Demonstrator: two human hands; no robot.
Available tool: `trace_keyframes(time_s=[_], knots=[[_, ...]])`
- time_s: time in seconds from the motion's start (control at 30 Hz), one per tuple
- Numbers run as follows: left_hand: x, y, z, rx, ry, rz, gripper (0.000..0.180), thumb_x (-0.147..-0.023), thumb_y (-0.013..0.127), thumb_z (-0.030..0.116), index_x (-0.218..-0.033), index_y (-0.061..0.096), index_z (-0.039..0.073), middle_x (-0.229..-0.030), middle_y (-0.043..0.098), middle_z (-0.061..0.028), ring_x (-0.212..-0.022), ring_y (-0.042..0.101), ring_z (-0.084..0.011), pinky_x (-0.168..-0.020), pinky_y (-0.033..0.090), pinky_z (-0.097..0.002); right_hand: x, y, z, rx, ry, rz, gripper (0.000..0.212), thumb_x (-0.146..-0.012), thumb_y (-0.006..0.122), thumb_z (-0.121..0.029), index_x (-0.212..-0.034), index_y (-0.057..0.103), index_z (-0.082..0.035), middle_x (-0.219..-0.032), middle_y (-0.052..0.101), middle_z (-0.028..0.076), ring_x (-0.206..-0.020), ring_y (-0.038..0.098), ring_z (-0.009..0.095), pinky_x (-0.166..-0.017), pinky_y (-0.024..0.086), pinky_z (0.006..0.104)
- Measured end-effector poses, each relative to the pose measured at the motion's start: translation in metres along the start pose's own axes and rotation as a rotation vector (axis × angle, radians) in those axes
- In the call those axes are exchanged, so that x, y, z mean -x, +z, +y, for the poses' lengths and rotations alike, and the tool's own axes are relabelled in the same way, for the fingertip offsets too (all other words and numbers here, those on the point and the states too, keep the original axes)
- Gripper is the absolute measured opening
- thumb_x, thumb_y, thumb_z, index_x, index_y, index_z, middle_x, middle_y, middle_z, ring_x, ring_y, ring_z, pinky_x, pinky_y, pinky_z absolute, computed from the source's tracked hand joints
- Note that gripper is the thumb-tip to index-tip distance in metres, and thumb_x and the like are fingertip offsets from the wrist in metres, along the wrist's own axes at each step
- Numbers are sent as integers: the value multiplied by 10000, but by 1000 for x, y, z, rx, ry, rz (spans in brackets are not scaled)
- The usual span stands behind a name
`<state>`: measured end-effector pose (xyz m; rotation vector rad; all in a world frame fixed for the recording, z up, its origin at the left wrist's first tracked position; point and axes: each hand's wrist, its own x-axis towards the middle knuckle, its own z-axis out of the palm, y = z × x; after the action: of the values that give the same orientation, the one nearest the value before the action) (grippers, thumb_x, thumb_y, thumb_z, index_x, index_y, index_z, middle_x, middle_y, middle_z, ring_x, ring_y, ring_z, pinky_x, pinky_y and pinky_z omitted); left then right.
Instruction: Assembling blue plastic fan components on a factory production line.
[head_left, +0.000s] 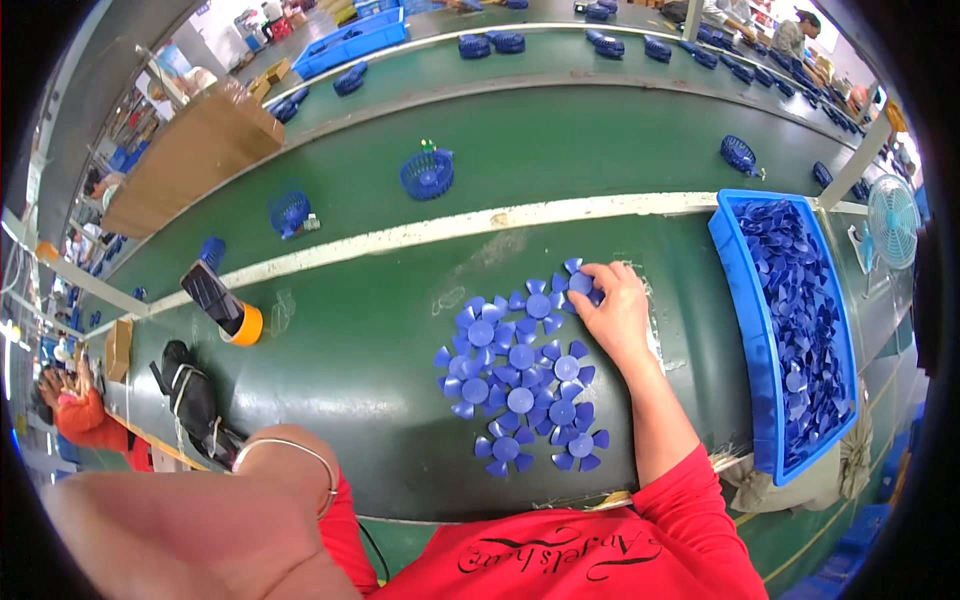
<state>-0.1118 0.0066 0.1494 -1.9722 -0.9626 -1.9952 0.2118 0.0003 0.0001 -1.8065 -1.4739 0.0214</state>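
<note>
Several small blue plastic fan blades [521, 400], each with a round hub, lie in a loose cluster on the green work surface [340, 390] in front of me. At the far right corner of the cluster, my right hand [620, 308] pinches one fan blade [577, 284] between thumb and fingers, right beside the others. My left hand [190, 530] looms large and blurred at the lower left, close to the camera and away from the blades. A bangle circles its wrist; its fingers cannot be made out.
A blue crate [765, 350] full of fan blades stands at right, near a small turquoise fan [892, 222]. Beyond a white rail [480, 222], blue round fan housings [427, 175] sit on a green belt. A phone [212, 296] on an orange roll and a black bundle [190, 395] lie left.
</note>
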Motion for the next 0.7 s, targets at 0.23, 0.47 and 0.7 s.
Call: trace_keyframes(time_s=[0.23, 0.47, 0.7], knots=[[-18, 123, 27, 509, -27, 46, 272, -860, 608, 83, -1085, 499, -25, -986, 594, -126, -751, 601, -182, -685, 508, -293, 13, -18, 8, 171, 42, -37, 377, -653, 743, -186, -999, 649, -67, -894, 561, 114, -895, 537, 303, -770, 423, 416], [79, 255, -163, -202, -881, -652, 635, -802, 591, 478, -1207, 523, -6, -1114, 603, -236, -1067, 578, -364, -938, 427, -392, 16, -9, -1, 234, 33, -15, 318, -671, 728, -264, -905, 626, -74, -900, 565, 127, -909, 544, 306, -767, 428, 440], [96, 302, -198, 71, -1255, -692, 170, -830, 469, 50, -868, 584, -69, -723, 630, -169, -505, 637, -255, -451, 571, -359, 14, -8, 4, 230, 10, 33, 332, -663, 733, -276, -902, 624, -73, -873, 558, 111, -892, 543, 287, -737, 423, 422]])
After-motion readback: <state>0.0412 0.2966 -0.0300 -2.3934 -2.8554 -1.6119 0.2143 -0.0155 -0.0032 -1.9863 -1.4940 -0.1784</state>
